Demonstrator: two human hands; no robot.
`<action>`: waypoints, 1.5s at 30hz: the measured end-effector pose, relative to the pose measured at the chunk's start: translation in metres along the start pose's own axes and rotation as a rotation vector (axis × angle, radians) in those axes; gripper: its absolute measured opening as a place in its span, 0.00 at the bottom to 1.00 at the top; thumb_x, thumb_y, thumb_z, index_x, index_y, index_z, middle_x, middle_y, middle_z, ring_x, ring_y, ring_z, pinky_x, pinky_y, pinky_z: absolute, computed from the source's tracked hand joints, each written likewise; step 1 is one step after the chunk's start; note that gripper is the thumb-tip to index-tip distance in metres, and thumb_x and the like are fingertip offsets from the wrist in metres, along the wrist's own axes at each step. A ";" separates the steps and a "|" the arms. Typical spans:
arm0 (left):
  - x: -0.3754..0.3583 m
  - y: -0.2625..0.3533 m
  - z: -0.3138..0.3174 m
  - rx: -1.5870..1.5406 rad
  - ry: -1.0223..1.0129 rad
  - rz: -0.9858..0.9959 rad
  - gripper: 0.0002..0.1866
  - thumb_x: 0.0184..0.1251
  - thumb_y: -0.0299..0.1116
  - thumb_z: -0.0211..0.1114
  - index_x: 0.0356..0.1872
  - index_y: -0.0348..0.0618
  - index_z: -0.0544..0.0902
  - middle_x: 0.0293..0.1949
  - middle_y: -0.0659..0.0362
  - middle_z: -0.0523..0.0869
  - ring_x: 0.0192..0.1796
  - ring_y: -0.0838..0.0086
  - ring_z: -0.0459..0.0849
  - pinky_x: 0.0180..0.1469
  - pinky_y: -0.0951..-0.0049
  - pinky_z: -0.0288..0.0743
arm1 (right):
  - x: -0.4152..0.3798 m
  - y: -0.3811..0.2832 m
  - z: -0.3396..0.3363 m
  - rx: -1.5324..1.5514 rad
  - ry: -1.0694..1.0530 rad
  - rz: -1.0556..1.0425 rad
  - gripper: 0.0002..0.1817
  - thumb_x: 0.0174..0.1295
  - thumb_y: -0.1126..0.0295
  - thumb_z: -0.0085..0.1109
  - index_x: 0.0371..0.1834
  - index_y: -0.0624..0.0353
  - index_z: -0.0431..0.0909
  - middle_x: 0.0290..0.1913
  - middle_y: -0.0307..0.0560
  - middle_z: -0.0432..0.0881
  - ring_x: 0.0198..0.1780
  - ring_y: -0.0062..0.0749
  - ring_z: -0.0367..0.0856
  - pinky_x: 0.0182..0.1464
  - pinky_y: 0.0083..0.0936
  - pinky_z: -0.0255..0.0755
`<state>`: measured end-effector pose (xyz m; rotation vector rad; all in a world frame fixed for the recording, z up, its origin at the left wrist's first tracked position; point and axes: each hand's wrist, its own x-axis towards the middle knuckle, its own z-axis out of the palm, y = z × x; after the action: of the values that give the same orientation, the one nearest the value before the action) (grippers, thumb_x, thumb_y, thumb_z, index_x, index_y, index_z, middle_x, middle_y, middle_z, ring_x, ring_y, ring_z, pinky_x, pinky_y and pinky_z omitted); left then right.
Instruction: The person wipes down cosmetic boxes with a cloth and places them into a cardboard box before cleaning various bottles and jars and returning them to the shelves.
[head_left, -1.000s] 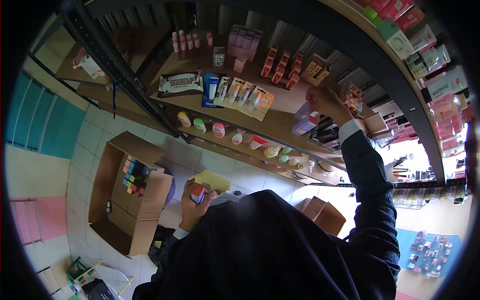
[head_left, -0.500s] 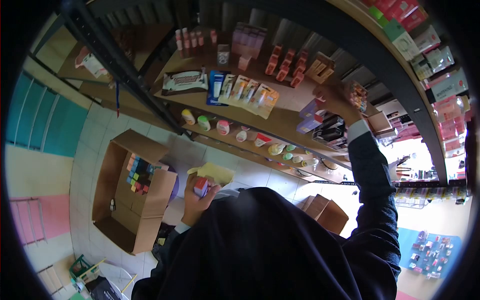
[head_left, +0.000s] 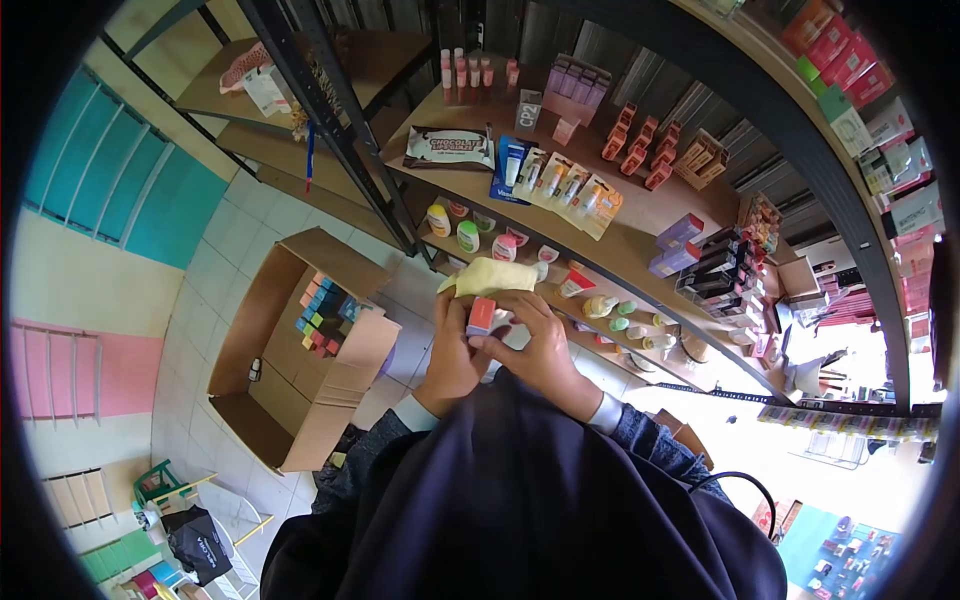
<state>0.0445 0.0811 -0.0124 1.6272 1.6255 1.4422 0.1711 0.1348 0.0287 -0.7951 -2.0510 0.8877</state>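
Both my hands meet in front of my chest around a small orange-red box [head_left: 482, 314] with purplish sides. My left hand [head_left: 452, 355] is closed on its left side. From the right, my right hand [head_left: 552, 358] closes in, its thumb at the box's lower end and its fingers curled behind. A pale yellow cloth [head_left: 492, 276] sticks out beyond the fingertips. Past the hands is a shelf [head_left: 630, 215] with carded lip balms [head_left: 567, 185], a chocolate lip glaze pack [head_left: 450, 148] and purple boxes [head_left: 676, 246].
An open cardboard carton [head_left: 335, 405] with small coloured boxes [head_left: 325, 312] stands on the tiled floor at left. Bottles [head_left: 468, 236] line a lower shelf. A black metal upright [head_left: 335, 130] rises at the shelf's left end, and another stocked shelf [head_left: 835, 190] hangs at upper right.
My right hand has left the shelf beside the purple boxes and come down to the small box. My left hand has shifted right and up in view with the box and cloth.
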 end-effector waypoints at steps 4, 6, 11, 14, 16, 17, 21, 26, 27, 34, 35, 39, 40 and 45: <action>0.000 0.011 -0.018 -0.153 0.008 -0.041 0.22 0.49 0.27 0.65 0.45 0.35 0.68 0.47 0.48 0.65 0.48 0.59 0.71 0.49 0.65 0.68 | 0.001 -0.003 -0.014 0.172 0.012 0.184 0.21 0.46 0.69 0.68 0.45 0.63 0.75 0.41 0.52 0.79 0.42 0.38 0.80 0.43 0.31 0.75; 0.000 0.009 -0.033 -0.146 0.007 0.005 0.21 0.51 0.29 0.61 0.46 0.36 0.67 0.47 0.52 0.64 0.47 0.66 0.71 0.46 0.68 0.68 | 0.005 0.000 -0.021 0.052 -0.012 0.150 0.21 0.45 0.70 0.67 0.45 0.63 0.75 0.40 0.53 0.79 0.42 0.41 0.80 0.44 0.33 0.75; 0.000 0.026 -0.029 -0.191 0.012 0.069 0.09 0.64 0.23 0.48 0.44 0.36 0.70 0.45 0.53 0.67 0.39 0.72 0.74 0.44 0.75 0.68 | 0.006 0.001 -0.023 -0.105 -0.032 -0.006 0.25 0.42 0.69 0.68 0.46 0.62 0.74 0.40 0.52 0.78 0.41 0.44 0.78 0.43 0.33 0.73; -0.002 0.032 -0.029 -0.371 0.001 -0.031 0.07 0.66 0.22 0.47 0.43 0.35 0.70 0.46 0.53 0.67 0.39 0.75 0.74 0.44 0.75 0.69 | 0.005 0.005 -0.023 -0.053 -0.015 -0.040 0.24 0.42 0.69 0.68 0.46 0.61 0.74 0.39 0.51 0.77 0.40 0.43 0.77 0.43 0.32 0.72; -0.002 0.034 -0.029 -0.370 -0.002 -0.022 0.07 0.66 0.21 0.46 0.42 0.36 0.70 0.45 0.54 0.68 0.38 0.75 0.74 0.43 0.76 0.70 | 0.004 0.005 -0.024 -0.016 -0.025 -0.039 0.24 0.42 0.69 0.69 0.46 0.61 0.74 0.39 0.50 0.77 0.40 0.43 0.77 0.43 0.32 0.71; -0.002 0.035 -0.029 -0.368 -0.003 -0.013 0.07 0.66 0.20 0.46 0.42 0.36 0.70 0.45 0.54 0.68 0.37 0.76 0.75 0.42 0.76 0.71 | 0.004 0.005 -0.025 0.000 -0.049 -0.005 0.24 0.42 0.70 0.67 0.46 0.61 0.75 0.41 0.51 0.77 0.43 0.44 0.77 0.45 0.32 0.71; -0.004 0.035 -0.027 -0.365 0.019 -0.019 0.05 0.67 0.20 0.46 0.40 0.37 0.70 0.42 0.55 0.70 0.35 0.76 0.75 0.40 0.76 0.72 | 0.002 0.004 -0.028 0.022 -0.088 0.035 0.25 0.42 0.70 0.66 0.48 0.60 0.75 0.44 0.53 0.76 0.46 0.45 0.76 0.48 0.33 0.71; -0.002 0.043 -0.034 0.120 0.002 0.115 0.16 0.62 0.17 0.49 0.51 0.38 0.72 0.39 0.51 0.73 0.34 0.69 0.77 0.37 0.73 0.72 | 0.000 0.004 -0.031 -0.054 -0.075 -0.037 0.25 0.43 0.69 0.66 0.49 0.61 0.75 0.45 0.54 0.75 0.46 0.47 0.75 0.50 0.33 0.71; -0.005 0.040 -0.033 0.133 0.010 0.169 0.23 0.57 0.14 0.50 0.56 0.41 0.73 0.42 0.48 0.72 0.36 0.61 0.77 0.39 0.70 0.72 | -0.001 0.004 -0.032 -0.053 -0.098 -0.033 0.25 0.43 0.69 0.66 0.49 0.62 0.75 0.44 0.55 0.75 0.47 0.48 0.75 0.51 0.34 0.70; -0.009 0.028 -0.039 0.312 -0.101 0.163 0.25 0.54 0.11 0.47 0.54 0.41 0.76 0.45 0.52 0.71 0.36 0.70 0.74 0.37 0.74 0.71 | -0.003 0.004 -0.048 0.319 -0.142 0.126 0.21 0.52 0.68 0.60 0.49 0.65 0.73 0.38 0.53 0.77 0.41 0.39 0.78 0.45 0.31 0.71; -0.013 0.014 -0.037 0.305 -0.088 0.184 0.22 0.58 0.14 0.46 0.53 0.42 0.76 0.46 0.52 0.71 0.33 0.72 0.74 0.35 0.76 0.71 | 0.001 -0.002 -0.062 0.671 -0.190 0.456 0.21 0.56 0.67 0.58 0.51 0.66 0.70 0.37 0.48 0.78 0.39 0.26 0.78 0.39 0.24 0.72; -0.036 -0.007 -0.042 0.187 -0.057 0.036 0.23 0.57 0.14 0.46 0.54 0.41 0.74 0.46 0.49 0.72 0.30 0.73 0.75 0.32 0.77 0.72 | 0.044 0.033 -0.137 0.401 0.184 0.521 0.18 0.61 0.62 0.54 0.49 0.63 0.71 0.33 0.42 0.79 0.34 0.22 0.76 0.34 0.21 0.72; -0.038 -0.008 -0.042 0.185 -0.057 0.033 0.23 0.57 0.14 0.46 0.54 0.41 0.74 0.46 0.49 0.72 0.30 0.73 0.75 0.32 0.77 0.72 | 0.054 0.050 -0.148 0.389 0.270 0.407 0.18 0.61 0.61 0.55 0.47 0.63 0.72 0.33 0.42 0.79 0.35 0.23 0.77 0.35 0.22 0.72; -0.045 -0.009 -0.038 0.113 -0.047 -0.025 0.22 0.61 0.15 0.43 0.54 0.42 0.75 0.44 0.51 0.72 0.27 0.76 0.73 0.31 0.78 0.71 | 0.097 0.083 -0.203 -0.291 0.148 0.190 0.15 0.52 0.61 0.62 0.40 0.58 0.77 0.34 0.48 0.80 0.36 0.33 0.79 0.40 0.27 0.72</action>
<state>0.0174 0.0286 -0.0219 1.6825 1.7223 1.3108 0.3057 0.3213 0.0977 -1.1928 -2.0213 0.6148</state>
